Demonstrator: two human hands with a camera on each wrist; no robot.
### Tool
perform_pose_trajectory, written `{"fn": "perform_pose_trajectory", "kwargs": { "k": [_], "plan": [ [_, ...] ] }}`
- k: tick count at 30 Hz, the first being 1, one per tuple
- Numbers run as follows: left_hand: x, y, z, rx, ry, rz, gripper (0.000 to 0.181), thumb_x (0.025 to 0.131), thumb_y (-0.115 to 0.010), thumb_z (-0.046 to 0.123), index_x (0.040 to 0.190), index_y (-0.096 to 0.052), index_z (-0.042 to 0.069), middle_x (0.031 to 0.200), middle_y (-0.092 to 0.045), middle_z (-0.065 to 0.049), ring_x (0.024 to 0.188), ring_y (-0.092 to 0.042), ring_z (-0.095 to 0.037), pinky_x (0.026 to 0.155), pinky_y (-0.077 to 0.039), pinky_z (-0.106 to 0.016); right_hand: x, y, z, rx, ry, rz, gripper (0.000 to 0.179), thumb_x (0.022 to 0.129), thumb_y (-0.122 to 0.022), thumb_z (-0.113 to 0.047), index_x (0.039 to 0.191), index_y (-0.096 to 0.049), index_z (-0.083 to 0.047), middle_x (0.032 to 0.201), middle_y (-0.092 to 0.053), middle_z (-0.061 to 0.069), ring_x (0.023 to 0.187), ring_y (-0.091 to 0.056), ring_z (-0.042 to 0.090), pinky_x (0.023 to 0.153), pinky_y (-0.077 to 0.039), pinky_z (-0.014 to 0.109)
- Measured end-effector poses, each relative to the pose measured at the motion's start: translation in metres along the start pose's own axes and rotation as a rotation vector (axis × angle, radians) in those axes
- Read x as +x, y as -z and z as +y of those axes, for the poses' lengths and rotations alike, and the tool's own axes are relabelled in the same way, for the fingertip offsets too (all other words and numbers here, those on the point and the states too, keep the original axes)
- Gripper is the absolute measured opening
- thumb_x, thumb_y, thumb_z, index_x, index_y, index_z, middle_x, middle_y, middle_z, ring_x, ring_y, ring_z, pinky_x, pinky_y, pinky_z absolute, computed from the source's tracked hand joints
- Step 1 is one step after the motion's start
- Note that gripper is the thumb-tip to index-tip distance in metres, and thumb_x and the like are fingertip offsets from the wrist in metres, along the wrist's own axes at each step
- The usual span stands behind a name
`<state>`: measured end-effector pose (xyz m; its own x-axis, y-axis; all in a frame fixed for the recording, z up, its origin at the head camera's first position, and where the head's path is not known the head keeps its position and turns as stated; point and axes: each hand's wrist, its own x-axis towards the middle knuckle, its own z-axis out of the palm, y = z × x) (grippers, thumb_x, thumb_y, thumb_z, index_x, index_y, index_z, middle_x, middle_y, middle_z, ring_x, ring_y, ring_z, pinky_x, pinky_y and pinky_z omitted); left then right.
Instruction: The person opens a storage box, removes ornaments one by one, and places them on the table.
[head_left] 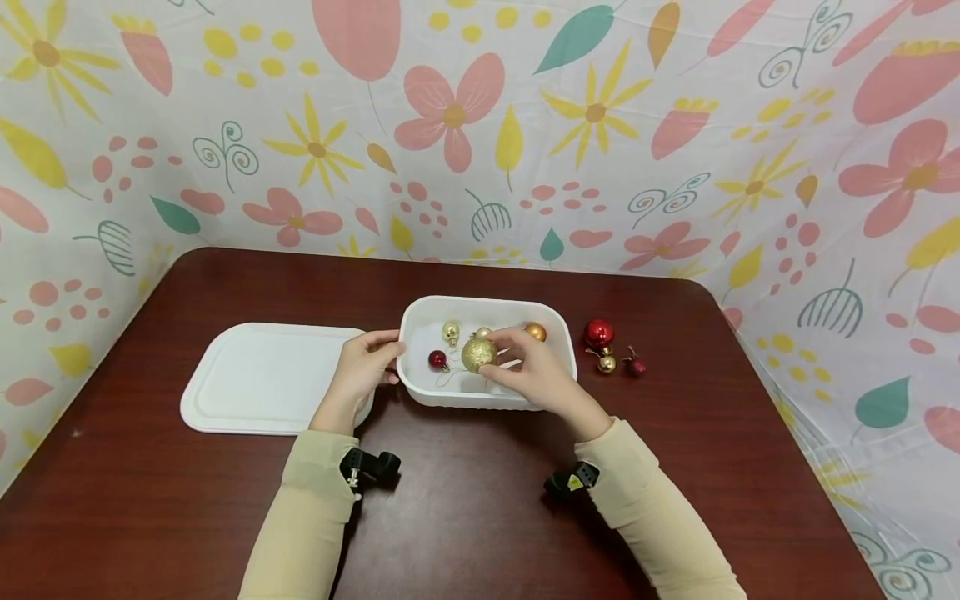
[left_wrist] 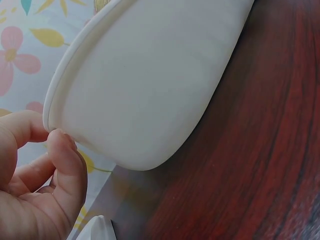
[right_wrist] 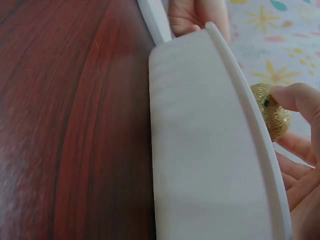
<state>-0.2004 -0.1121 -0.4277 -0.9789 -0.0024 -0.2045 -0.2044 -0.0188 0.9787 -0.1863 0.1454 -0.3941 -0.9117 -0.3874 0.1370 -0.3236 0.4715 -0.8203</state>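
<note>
A white rectangular box [head_left: 487,400] stands on the table with several small baubles inside. My left hand [head_left: 363,367] pinches the box's left rim between thumb and fingers; the left wrist view shows this hand [left_wrist: 42,185] at the rim's corner. Over the box, my right hand [head_left: 536,371] holds a glittery gold bauble [head_left: 479,355] by thumb and fingertips. In the right wrist view that gold bauble [right_wrist: 272,112] shows just above the rim. Inside lie a dark red bauble [head_left: 437,359], a pale gold bauble [head_left: 450,332] and an orange-gold bauble [head_left: 536,332]; another is partly hidden.
Left of the box a white lid [head_left: 262,379] lies flat on the dark wooden table [head_left: 465,517]. To its right sit a shiny red bauble [head_left: 598,333], a small gold bauble [head_left: 606,364] and a small dark red ornament [head_left: 635,365]. A flowered cloth [head_left: 450,208] hangs behind.
</note>
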Motion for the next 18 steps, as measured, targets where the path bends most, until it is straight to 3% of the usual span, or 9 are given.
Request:
{"fn": "perform_pose_trajectory", "kwargs": {
  "k": [5, 10, 14, 18],
  "plan": [
    [0.001, 0.0, -0.002, 0.005, -0.005, 0.001, 0.037, 0.088, -0.059, 0.007, 0.123, -0.058, -0.005, 0.08, -0.059, -0.003, 0.059, -0.057, -0.006, 0.046, -0.05, -0.016, -0.013, 0.011, 0.002, 0.06, -0.024, 0.091, 0.046, 0.081, -0.073, -0.008, 0.121, -0.054, 0.001, 0.114, -0.06, 0.02, 0.1, -0.065, 0.033, 0.08, -0.058, 0.039],
    [0.002, 0.001, -0.004, 0.005, -0.003, 0.003, 0.036, 0.089, -0.059, 0.007, 0.122, -0.058, -0.005, 0.083, -0.061, -0.007, 0.06, -0.058, -0.006, 0.046, -0.05, -0.016, -0.026, 0.023, 0.005, 0.032, -0.046, 0.167, 0.048, 0.081, -0.075, -0.012, 0.124, -0.055, -0.005, 0.121, -0.059, 0.015, 0.1, -0.066, 0.031, 0.077, -0.058, 0.029],
    [0.002, 0.0, -0.004, 0.002, -0.003, 0.001, 0.035, 0.089, -0.059, 0.008, 0.122, -0.059, -0.005, 0.083, -0.062, -0.007, 0.06, -0.059, -0.007, 0.046, -0.051, -0.016, -0.035, 0.032, 0.008, 0.058, -0.028, 0.222, 0.046, 0.08, -0.074, -0.009, 0.122, -0.056, -0.004, 0.115, -0.061, 0.017, 0.095, -0.067, 0.024, 0.075, -0.056, 0.019],
    [0.002, 0.0, -0.003, 0.001, -0.001, 0.001, 0.035, 0.088, -0.059, 0.008, 0.121, -0.059, -0.004, 0.083, -0.062, -0.007, 0.06, -0.06, -0.008, 0.046, -0.051, -0.016, -0.045, 0.042, 0.008, 0.076, -0.03, 0.277, 0.045, 0.081, -0.072, -0.003, 0.122, -0.054, 0.002, 0.113, -0.062, 0.022, 0.09, -0.064, 0.008, 0.076, -0.054, 0.013]
  ]
}}
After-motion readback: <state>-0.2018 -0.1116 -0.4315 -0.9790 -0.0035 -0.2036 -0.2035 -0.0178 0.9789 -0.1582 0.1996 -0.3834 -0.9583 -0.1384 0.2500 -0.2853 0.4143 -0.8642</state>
